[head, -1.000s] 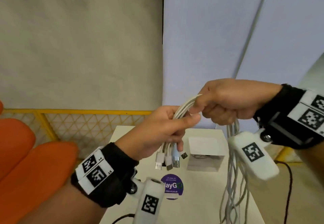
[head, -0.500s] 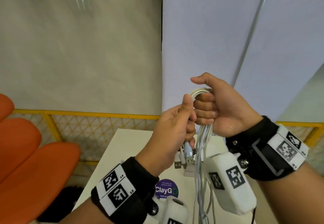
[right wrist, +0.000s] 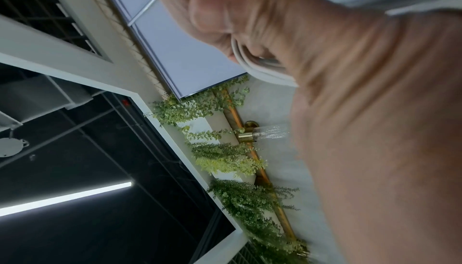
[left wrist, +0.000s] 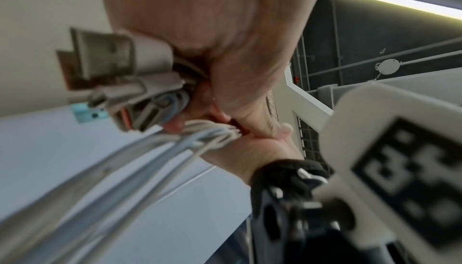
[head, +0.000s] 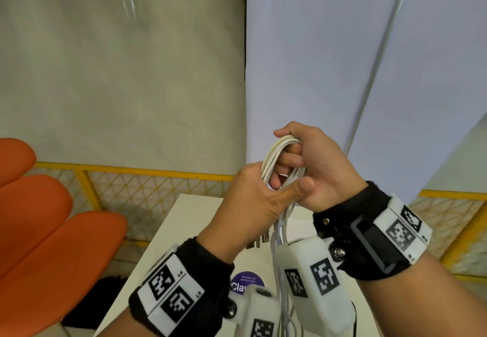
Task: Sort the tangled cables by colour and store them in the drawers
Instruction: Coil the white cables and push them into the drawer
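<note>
Table: a white table (head: 189,220) stands below both raised hands, a purple round sticker (head: 247,278) on it.
Right hand: the right hand (head: 319,168) is curled round the top loop of the white cables (head: 274,157).
Left hand: the left hand (head: 250,199) grips the same bundle just beside it, thumb across.
Cables: strands hang down between the wrists; USB plugs (left wrist: 120,70) stick out under the left palm.

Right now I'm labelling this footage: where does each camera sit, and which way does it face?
Head: on the head, facing forward and down; both hands, left hand and right hand, grip the white cables.
Left wrist: looks up along the palm at the plugs.
Right wrist: looks up past the palm toward the ceiling and plants.
Shared: all show the white cables.
</note>
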The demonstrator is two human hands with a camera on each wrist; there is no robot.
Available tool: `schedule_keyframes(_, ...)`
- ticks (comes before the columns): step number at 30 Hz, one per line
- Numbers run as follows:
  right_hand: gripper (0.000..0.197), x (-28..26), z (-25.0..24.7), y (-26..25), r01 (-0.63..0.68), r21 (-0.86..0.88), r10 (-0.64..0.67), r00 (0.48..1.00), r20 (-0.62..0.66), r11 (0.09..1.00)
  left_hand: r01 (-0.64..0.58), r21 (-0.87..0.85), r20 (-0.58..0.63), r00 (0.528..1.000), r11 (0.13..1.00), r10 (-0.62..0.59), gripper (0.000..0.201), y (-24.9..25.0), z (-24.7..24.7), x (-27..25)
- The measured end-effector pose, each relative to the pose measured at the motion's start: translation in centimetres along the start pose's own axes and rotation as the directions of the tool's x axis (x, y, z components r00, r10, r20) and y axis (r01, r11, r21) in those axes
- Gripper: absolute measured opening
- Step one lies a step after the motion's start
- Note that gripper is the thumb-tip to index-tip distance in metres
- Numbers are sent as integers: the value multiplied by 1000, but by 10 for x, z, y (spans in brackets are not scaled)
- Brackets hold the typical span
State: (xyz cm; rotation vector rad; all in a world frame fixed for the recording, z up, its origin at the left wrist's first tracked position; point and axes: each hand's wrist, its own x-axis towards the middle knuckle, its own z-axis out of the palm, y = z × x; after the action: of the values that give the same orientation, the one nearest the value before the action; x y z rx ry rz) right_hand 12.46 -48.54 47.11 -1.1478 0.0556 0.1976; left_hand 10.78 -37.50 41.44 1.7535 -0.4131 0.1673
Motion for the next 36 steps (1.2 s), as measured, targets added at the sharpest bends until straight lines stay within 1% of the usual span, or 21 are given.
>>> schedule_keyframes(3, 57, 1, 5, 2, 2, -39, -4, 998, -65, 999, 71, 19, 166, 983, 997, -73, 42, 5, -14, 2)
schedule_keyframes(5, 51, 0, 10, 2, 10, -111, -23, 992, -121, 994, 121, -14, 259, 959, 993, -113, 34, 13, -24, 1)
schedule_keyframes(6, 47, -1, 13, 2, 15, -141, -35, 990, -137, 990, 147, -33, 301, 945, 989, -130, 33, 16, -28, 0)
schedule_keyframes(7, 45, -1, 16, 2, 20, -156, -42, 989, -144, 988, 159, -35, 332, 933, 987, -139, 39, 17, -33, 0)
schedule_keyframes(8, 45, -1, 21, 2, 22, -154, -45, 988, -146, 988, 171, -39, 349, 926, 985, -147, 39, 19, -39, -2)
schedule_keyframes(10, 49, -1, 30, 3, 26, -147, -48, 989, -142, 989, 197, -56, 368, 915, 979, -163, 30, 21, -49, -3)
schedule_keyframes(12, 51, 0, 39, 5, 62, -212, -94, 985, -142, 975, 215, -55, 375, 909, 975, -179, 46, 19, -57, -4)
schedule_keyframes(13, 49, 1, 44, 6, 89, -267, -130, 981, -142, 960, 215, -43, 357, 915, 976, -186, 52, 18, -61, -4)
schedule_keyframes(15, 37, 1, 54, 6, 131, -390, -198, 971, -137, 912, 201, -23, 304, 935, 979, -185, 57, 13, -67, -5)
schedule_keyframes(16, 27, 0, 60, 6, 138, -456, -223, 965, -138, 879, 203, -18, 280, 941, 979, -190, 56, 9, -70, -5)
schedule_keyframes(18, 10, 0, 72, 7, 130, -573, -255, 956, -144, 809, 221, -8, 260, 942, 975, -212, 49, 6, -78, -5)
schedule_keyframes(19, 10, 0, 77, 8, 119, -622, -267, 952, -149, 774, 230, -7, 262, 940, 973, -220, 42, 5, -82, -5)
schedule_keyframes(21, 19, 0, 87, 10, 102, -692, -291, 943, -161, 715, 248, 19, 263, 933, 969, -244, 30, 7, -89, -5)
schedule_keyframes(24, 36, 0, 99, 13, 103, -746, -325, 932, -157, 657, 271, 61, 268, 922, 961, -278, 32, 8, -97, -5)
schedule_keyframes(27, 47, -4, 106, 19, 156, -770, -371, 922, -111, 618, 294, 7, 288, 915, 956, -283, 34, 7, -104, -5)
schedule_keyframes(29, 43, -7, 107, 26, 196, -774, -424, 900, -101, 601, 297, -72, 309, 914, 952, -262, 33, 5, -109, -7)
schedule_keyframes(30, 46, -7, 106, 30, 210, -765, -441, 891, -106, 609, 287, -106, 316, 918, 952, -242, 31, 4, -112, -8)
schedule_keyframes(31, 54, -8, 105, 34, 218, -745, -435, 894, -107, 630, 277, -134, 318, 921, 952, -224, 29, 3, -114, -9)
schedule_keyframes(32, 62, -9, 103, 38, 220, -714, -399, 912, -90, 665, 266, -148, 321, 924, 952, -209, 27, 2, -116, -9)
schedule_keyframes(34, 68, -12, 103, 46, 199, -639, -259, 966, -1, 743, 234, -167, 344, 924, 958, -166, 24, 0, -117, -11)
schedule_keyframes(36, 67, -16, 105, 53, 164, -603, -156, 985, 66, 781, 203, -135, 348, 926, 970, -145, 15, -5, -113, -13)
